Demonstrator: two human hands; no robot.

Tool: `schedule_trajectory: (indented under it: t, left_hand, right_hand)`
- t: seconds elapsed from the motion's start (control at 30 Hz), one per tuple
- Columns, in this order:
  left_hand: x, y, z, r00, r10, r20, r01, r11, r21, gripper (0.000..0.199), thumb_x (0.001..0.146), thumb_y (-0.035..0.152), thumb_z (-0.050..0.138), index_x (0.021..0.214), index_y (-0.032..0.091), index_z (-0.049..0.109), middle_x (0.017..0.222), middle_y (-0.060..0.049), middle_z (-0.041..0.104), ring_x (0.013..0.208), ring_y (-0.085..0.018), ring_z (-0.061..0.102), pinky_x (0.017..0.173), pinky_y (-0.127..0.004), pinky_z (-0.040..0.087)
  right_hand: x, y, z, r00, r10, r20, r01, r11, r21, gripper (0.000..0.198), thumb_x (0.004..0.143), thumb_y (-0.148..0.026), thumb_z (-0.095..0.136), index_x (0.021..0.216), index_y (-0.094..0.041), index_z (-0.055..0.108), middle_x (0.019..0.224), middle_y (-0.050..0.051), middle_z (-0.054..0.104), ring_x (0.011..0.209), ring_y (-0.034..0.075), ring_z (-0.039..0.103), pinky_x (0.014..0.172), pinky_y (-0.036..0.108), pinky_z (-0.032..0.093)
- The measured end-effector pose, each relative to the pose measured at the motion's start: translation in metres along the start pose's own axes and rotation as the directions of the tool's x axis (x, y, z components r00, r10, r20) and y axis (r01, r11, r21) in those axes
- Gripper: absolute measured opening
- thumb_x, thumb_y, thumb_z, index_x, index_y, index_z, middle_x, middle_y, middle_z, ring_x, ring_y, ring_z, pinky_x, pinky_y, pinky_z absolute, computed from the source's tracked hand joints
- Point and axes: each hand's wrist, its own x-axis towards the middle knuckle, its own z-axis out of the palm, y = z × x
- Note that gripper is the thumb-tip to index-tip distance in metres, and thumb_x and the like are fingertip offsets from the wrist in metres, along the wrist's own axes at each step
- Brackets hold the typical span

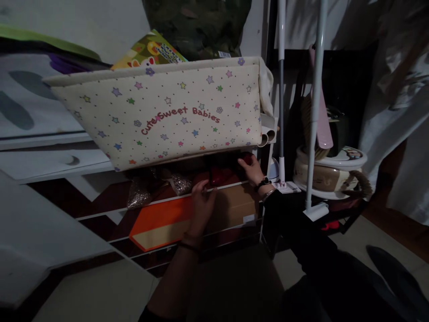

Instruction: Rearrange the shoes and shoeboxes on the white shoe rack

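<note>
My right hand (252, 171) reaches onto the upper shelf of a rack, its fingers closed around a dark red shoe (247, 158) at the right end. My left hand (202, 203) is raised at the front edge of that shelf, thumb and fingers apart and nothing visible in them. Just beyond its fingertips lies a glossy red shoe (218, 177). Two glittery silver shoes, one at the left (139, 195) and one nearer the middle (181, 183), sit on the same shelf. Shadow hides the back of the shelf.
Overhanging the shelf is a cream fabric storage bin (187, 96) with printed stars. Below are an orange box (164, 217) and a brown cardboard box (236, 205). A white drawer (53, 158) stands left; upright poles (315, 103) and a potty-like container (330, 174) are right.
</note>
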Motion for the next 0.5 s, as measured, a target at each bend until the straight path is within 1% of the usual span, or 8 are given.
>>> schedule_trajectory:
  t: [0.1, 0.17, 0.27, 0.33, 0.4, 0.47, 0.5]
  left_hand:
    - [0.003, -0.004, 0.001, 0.999, 0.046, 0.023, -0.048, 0.996, 0.076, 0.041, 0.084, 0.044, 0.073, 0.117, 0.02, 0.066, 0.128, -0.015, 0.062, 0.123, -0.029, 0.062, 0.106, -0.05, 0.052]
    - [0.007, -0.007, 0.001, 0.998, 0.059, 0.032, -0.062, 0.993, 0.102, 0.041, 0.084, 0.043, 0.073, 0.117, 0.021, 0.066, 0.13, -0.015, 0.061, 0.124, -0.029, 0.06, 0.106, -0.05, 0.052]
    - [0.015, -0.013, 0.003, 0.997, 0.055, 0.053, -0.061, 0.989, 0.137, 0.042, 0.081, 0.041, 0.074, 0.117, 0.02, 0.066, 0.13, -0.016, 0.06, 0.125, -0.03, 0.059, 0.105, -0.05, 0.053]
    - [0.021, -0.016, 0.007, 0.996, 0.062, 0.063, -0.073, 0.98, 0.185, 0.042, 0.078, 0.04, 0.076, 0.113, 0.019, 0.068, 0.127, -0.017, 0.061, 0.123, -0.032, 0.06, 0.105, -0.052, 0.052]
    - [0.026, -0.018, 0.013, 0.994, 0.089, 0.059, -0.1, 0.966, 0.237, 0.038, 0.075, 0.039, 0.078, 0.107, 0.02, 0.07, 0.121, -0.016, 0.064, 0.121, -0.033, 0.06, 0.107, -0.053, 0.05]
    - [0.03, -0.02, 0.018, 0.992, 0.115, 0.058, -0.127, 0.953, 0.276, 0.032, 0.072, 0.038, 0.079, 0.097, 0.02, 0.07, 0.113, -0.015, 0.066, 0.119, -0.035, 0.06, 0.109, -0.055, 0.048]
    - [0.032, -0.02, 0.02, 0.991, 0.122, 0.06, -0.134, 0.948, 0.288, 0.029, 0.071, 0.037, 0.08, 0.092, 0.02, 0.07, 0.11, -0.015, 0.066, 0.118, -0.036, 0.06, 0.109, -0.056, 0.047]
  right_hand:
    - [-0.005, 0.0, 0.004, 0.999, 0.004, -0.032, -0.007, 0.996, -0.085, 0.061, 0.077, -0.053, 0.081, 0.125, -0.02, 0.063, 0.125, 0.012, 0.073, 0.123, 0.027, 0.066, 0.112, 0.047, 0.05]
    - [-0.007, 0.0, 0.006, 1.0, 0.008, -0.014, -0.01, 0.993, -0.114, 0.067, 0.074, -0.05, 0.084, 0.129, -0.02, 0.062, 0.129, 0.013, 0.072, 0.127, 0.029, 0.064, 0.115, 0.048, 0.047]
    - [-0.008, 0.0, 0.004, 0.999, -0.008, 0.045, 0.012, 0.996, -0.092, 0.072, 0.074, -0.046, 0.084, 0.136, -0.019, 0.059, 0.134, 0.013, 0.07, 0.129, 0.029, 0.063, 0.116, 0.049, 0.046]
    - [-0.009, -0.001, -0.001, 0.995, -0.003, 0.099, 0.01, 0.998, -0.062, 0.075, 0.073, -0.046, 0.084, 0.138, -0.019, 0.058, 0.13, 0.012, 0.071, 0.123, 0.028, 0.066, 0.113, 0.048, 0.049]
    - [-0.016, -0.003, -0.009, 0.993, 0.033, 0.109, -0.03, 0.999, -0.03, 0.081, 0.072, -0.047, 0.084, 0.143, -0.019, 0.055, 0.121, 0.011, 0.072, 0.111, 0.026, 0.07, 0.105, 0.046, 0.056]
    - [-0.031, -0.007, -0.019, 0.998, 0.056, 0.035, -0.056, 0.998, -0.005, 0.081, 0.075, -0.049, 0.082, 0.145, -0.02, 0.052, 0.115, 0.009, 0.072, 0.099, 0.023, 0.071, 0.095, 0.044, 0.06]
    - [-0.042, -0.008, -0.025, 0.998, 0.051, -0.025, -0.051, 0.999, 0.005, 0.077, 0.078, -0.05, 0.079, 0.144, -0.02, 0.053, 0.113, 0.009, 0.071, 0.095, 0.022, 0.071, 0.092, 0.042, 0.061]
